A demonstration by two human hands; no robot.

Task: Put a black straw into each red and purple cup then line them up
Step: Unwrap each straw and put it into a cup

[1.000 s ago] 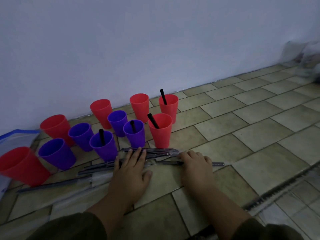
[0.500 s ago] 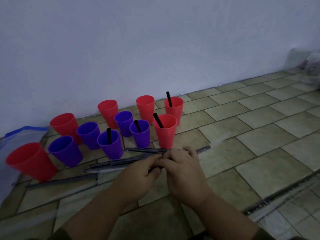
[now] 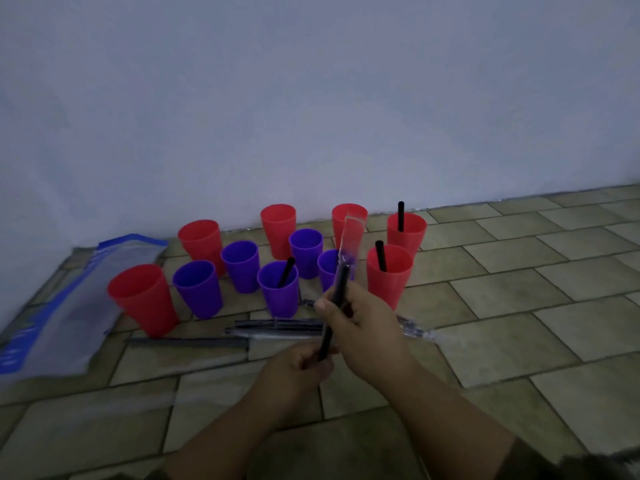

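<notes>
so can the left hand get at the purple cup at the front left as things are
Probably not right away. The way to the purple cup looks free, but the left hand has its grip on the lower end of the straw that the right hand also holds.

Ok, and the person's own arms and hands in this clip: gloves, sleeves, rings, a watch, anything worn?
Both hands are bare: no gloves, rings or watch show on the left hand or the right hand. The forearms are bare too. Only a dark sleeve edge shows on the right arm at the bottom right corner; its colour is hard to tell in the dim light. The left arm runs out of frame before any clear sleeve shows.
</notes>
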